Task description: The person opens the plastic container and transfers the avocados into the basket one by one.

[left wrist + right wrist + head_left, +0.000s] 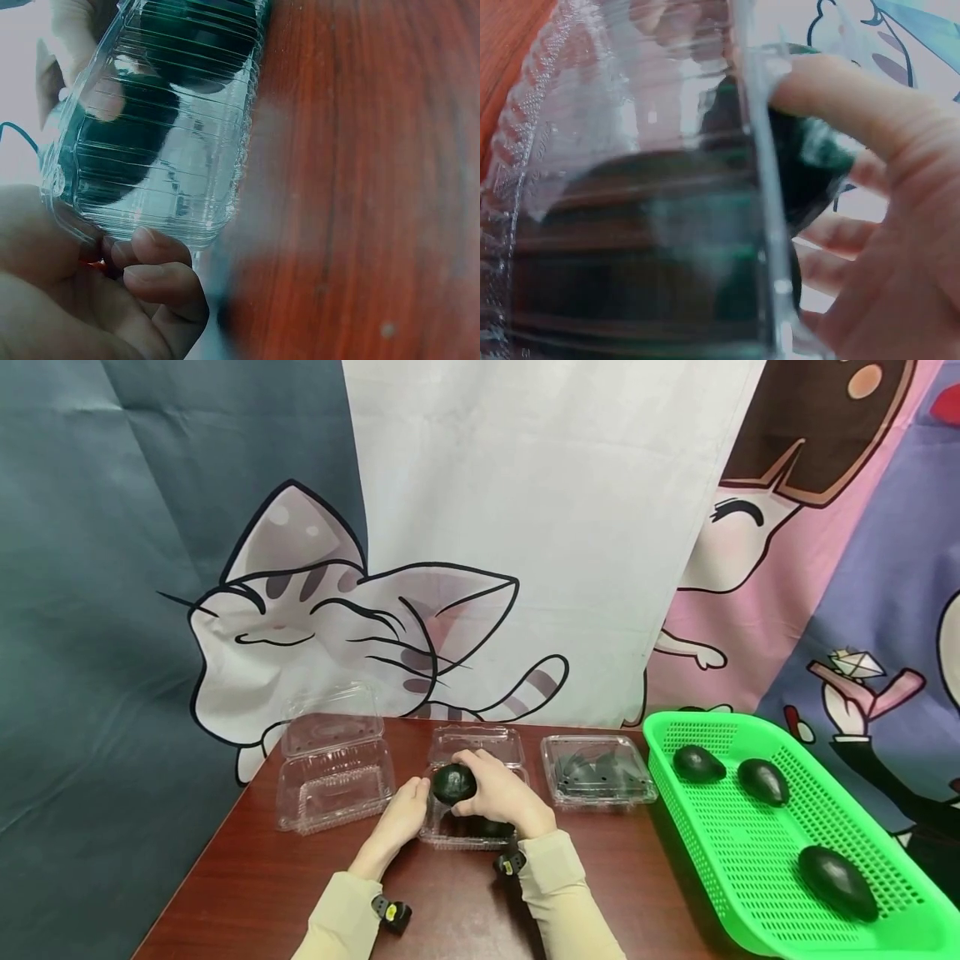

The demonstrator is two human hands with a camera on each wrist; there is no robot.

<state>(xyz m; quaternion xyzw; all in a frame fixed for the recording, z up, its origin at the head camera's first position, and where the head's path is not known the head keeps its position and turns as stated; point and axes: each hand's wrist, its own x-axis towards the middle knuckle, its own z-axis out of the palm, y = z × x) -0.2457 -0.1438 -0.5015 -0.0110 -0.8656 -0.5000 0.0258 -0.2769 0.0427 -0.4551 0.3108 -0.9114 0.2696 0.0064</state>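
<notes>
My right hand [501, 792] grips a dark green avocado [453, 785], thumb and fingers spread around it, at the left part of a clear plastic clamshell box [457, 840]. Another avocado [491, 827] lies inside that box on the right, partly hidden under the hand. With curled fingers my left hand [405, 812] holds the box's left end; the left wrist view shows its fingertips [161, 281] at the rim. Through the clear wall, the right wrist view shows the lying avocado [630, 255] and, beyond the rim, the held avocado [814, 169]. The box's lid [476, 742] stands raised behind.
An empty clamshell [337, 785] stands with its lid up at the left. To the right is a closed clamshell [597, 770] with dark contents. A green plastic basket [693, 860] holds three avocados, one of them [837, 883] near its front. A printed cloth hangs behind the table.
</notes>
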